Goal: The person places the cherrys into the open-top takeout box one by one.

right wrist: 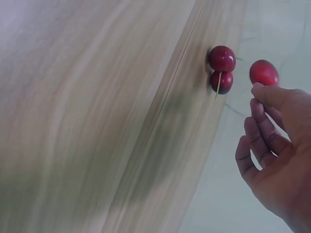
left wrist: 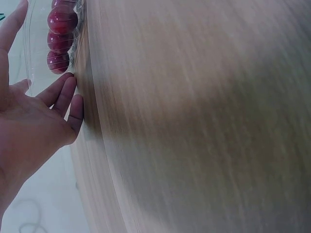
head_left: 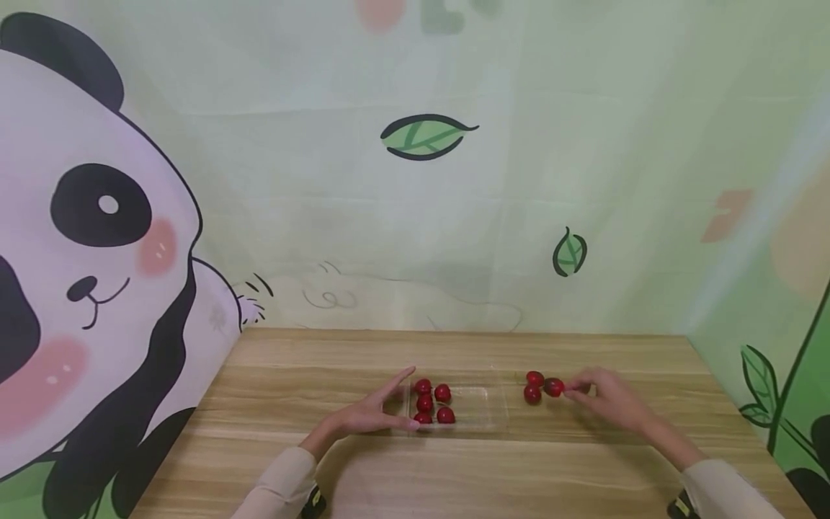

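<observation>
My right hand pinches a red cherry between thumb and forefinger; in the right wrist view it shows up off the table, its near end at the fingertips. Two more cherries lie close together on the wood just beside it, one with a pale stem. To the left stands a clear plastic box with several cherries gathered in its left end. My left hand is spread at that end, thumb and forefinger straight along the corners. In the left wrist view its other fingers reach to the box's side.
The wooden table runs back to a pale green cloth backdrop printed with a panda and leaves. Box and loose cherries sit around the table's middle, a short gap of bare wood between them.
</observation>
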Demonstrator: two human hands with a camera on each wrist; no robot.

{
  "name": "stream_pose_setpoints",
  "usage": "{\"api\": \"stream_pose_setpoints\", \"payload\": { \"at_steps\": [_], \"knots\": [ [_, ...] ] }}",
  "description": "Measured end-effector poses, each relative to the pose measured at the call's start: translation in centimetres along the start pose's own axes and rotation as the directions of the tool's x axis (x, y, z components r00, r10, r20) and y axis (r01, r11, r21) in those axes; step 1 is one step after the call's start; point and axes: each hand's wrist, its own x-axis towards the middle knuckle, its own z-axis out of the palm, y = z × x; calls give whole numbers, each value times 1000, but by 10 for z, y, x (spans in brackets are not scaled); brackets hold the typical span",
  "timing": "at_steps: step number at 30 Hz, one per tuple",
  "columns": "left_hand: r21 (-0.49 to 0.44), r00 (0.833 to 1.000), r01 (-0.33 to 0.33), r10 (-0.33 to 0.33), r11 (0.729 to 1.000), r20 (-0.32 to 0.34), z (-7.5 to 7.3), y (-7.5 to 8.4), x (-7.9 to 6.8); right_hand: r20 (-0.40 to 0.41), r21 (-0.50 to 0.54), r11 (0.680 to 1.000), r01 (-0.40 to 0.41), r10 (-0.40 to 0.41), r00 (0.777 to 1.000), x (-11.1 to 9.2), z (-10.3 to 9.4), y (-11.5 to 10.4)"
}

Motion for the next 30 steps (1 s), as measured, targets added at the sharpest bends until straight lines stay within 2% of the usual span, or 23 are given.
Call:
{"api": "stream_pose_setpoints", "payload": {
  "at_steps": [9, 23, 30],
  "knots": [
    [0, 1000, 0, 0, 1000, 4, 1, -2, 0, -73, 20, 1000, 16, -15, 997, 8, 8, -14],
    [0, 1000, 2, -2, 1000, 3, 2, -1, 1, -91, 68, 996, 49, -43, 995, 20, 18, -30],
    [-4, 1000, -2, 2, 1000, 5, 1, 0, 1, -91, 86, 992, 94, -86, 992, 28, 29, -39]
  ]
}}
